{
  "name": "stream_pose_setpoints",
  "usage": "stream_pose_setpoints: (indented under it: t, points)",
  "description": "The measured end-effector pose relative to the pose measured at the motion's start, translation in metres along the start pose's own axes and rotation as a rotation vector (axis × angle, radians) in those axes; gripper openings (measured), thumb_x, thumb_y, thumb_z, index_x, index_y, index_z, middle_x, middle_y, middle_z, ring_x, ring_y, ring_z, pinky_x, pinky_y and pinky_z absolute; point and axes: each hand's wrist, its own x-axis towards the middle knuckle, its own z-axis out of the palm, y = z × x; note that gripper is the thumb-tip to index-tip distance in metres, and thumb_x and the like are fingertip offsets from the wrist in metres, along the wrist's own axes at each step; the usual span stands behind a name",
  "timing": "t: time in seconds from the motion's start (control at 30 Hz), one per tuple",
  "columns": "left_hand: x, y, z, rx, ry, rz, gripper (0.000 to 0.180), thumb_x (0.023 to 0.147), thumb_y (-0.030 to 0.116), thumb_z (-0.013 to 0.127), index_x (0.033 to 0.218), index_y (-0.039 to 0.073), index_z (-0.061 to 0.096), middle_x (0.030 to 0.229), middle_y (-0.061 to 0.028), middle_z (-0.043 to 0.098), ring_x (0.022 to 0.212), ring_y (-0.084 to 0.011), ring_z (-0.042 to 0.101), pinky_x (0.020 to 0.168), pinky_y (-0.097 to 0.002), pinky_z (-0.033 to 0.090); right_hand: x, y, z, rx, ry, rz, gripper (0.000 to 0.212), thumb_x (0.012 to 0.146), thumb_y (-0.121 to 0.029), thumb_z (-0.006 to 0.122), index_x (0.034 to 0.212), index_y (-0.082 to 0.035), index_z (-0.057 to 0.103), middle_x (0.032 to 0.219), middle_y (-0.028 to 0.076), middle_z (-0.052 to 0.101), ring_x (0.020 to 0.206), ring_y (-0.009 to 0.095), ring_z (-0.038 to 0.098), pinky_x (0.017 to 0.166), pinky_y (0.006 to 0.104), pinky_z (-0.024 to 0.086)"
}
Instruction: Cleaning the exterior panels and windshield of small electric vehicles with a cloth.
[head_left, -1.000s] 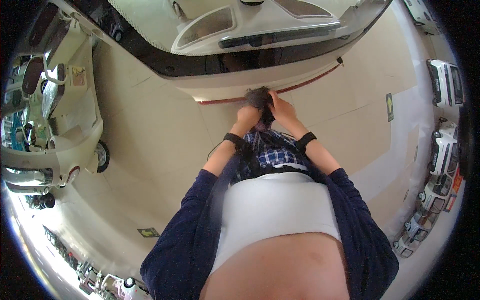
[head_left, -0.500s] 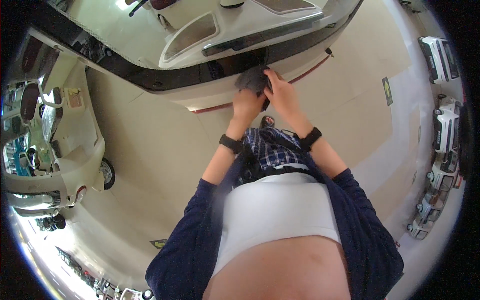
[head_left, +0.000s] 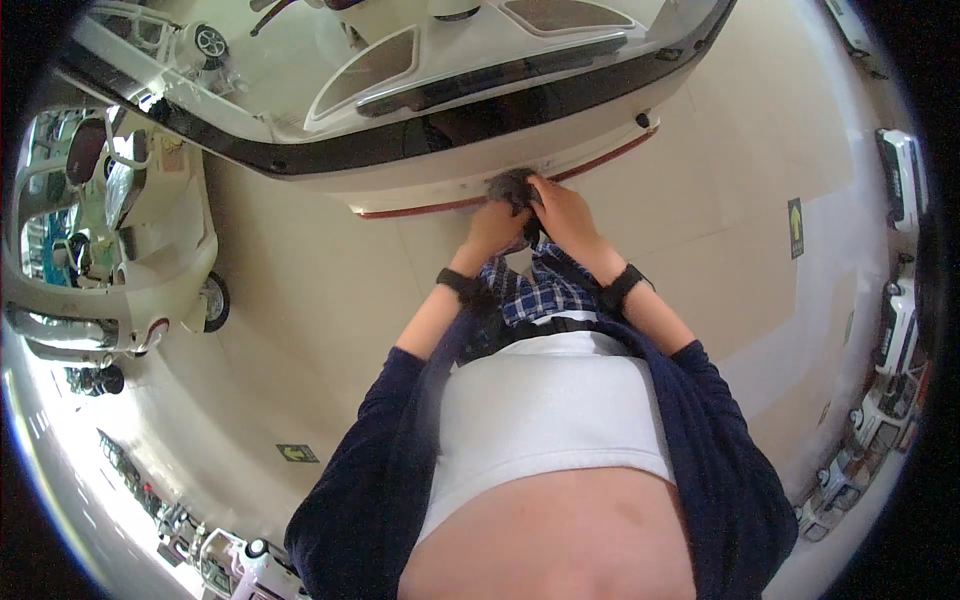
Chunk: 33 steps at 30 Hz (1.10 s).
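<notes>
Both my hands meet in front of the cream-white vehicle [head_left: 390,183], just below its dark-edged windshield. A bunched dark grey cloth [head_left: 512,186] is between them, its far side close to the vehicle's front panel. My left hand [head_left: 496,230] is closed on the cloth from the near left. From the right, my right hand [head_left: 566,216] grips it with bent fingers and thumb. Whether the cloth touches the panel I cannot tell. A red strip [head_left: 425,209] runs along the panel's lower edge, passing behind my hands.
Another cream-coloured vehicle [head_left: 165,265] with a black-tyred wheel stands at the left. Several small white vehicles [head_left: 900,325] line the right side. Arrow markers [head_left: 796,228] lie on the pale tiled floor [head_left: 680,260]. A small dark knob [head_left: 642,121] sticks out of the front panel.
My hands and the cloth have come down from near the windshield's dark lower border to the lower front panel. The whole view has shifted slightly. Both hands still hold the cloth.
</notes>
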Motion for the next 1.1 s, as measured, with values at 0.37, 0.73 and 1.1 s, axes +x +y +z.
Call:
stream_pose_setpoints:
  t: [0.37, 0.73, 1.1]
  points:
    - [-0.017, 0.043, -0.047, 0.037, 0.215, -0.231, 0.026, 0.074, 0.028, 0.054, 0.083, 0.005, 0.06, 0.072, -0.0151, 0.06, 0.064, -0.0324, 0.057, 0.053, -0.0387, 0.045, 0.031, -0.015, -0.028, -0.02, 0.012, -0.171, 0.038, 0.07, -0.021, 0.06, 0.101, -0.005, 0.047, 0.081, 0.015, 0.057, 0.069, 0.03, 0.057, 0.057, 0.0363, 0.046]
    - [-0.023, 0.078, -0.052, 0.096, 0.393, -0.28, 0.024, 0.072, 0.026, 0.055, 0.07, 0.003, 0.061, 0.063, -0.0147, 0.059, 0.058, -0.0316, 0.057, 0.053, -0.04, 0.045, 0.027, -0.009, -0.053, 0.169, 0.005, -0.183, 0.033, 0.073, -0.018, 0.055, 0.102, -0.006, 0.048, 0.086, 0.014, 0.056, 0.068, 0.032, 0.056, 0.057, 0.0399, 0.045]
    - [0.006, 0.06, -0.028, 0.419, -0.203, -0.304, 0.03, 0.073, 0.037, 0.051, 0.073, 0.01, 0.062, 0.065, -0.0077, 0.061, 0.059, -0.0264, 0.058, 0.053, -0.0386, 0.045, 0.004, 0.038, 0.004, 0.008, -0.108, -0.064, 0.034, 0.073, -0.014, 0.055, 0.103, -0.004, 0.044, 0.094, 0.014, 0.054, 0.071, 0.033, 0.055, 0.057, 0.0406, 0.044]
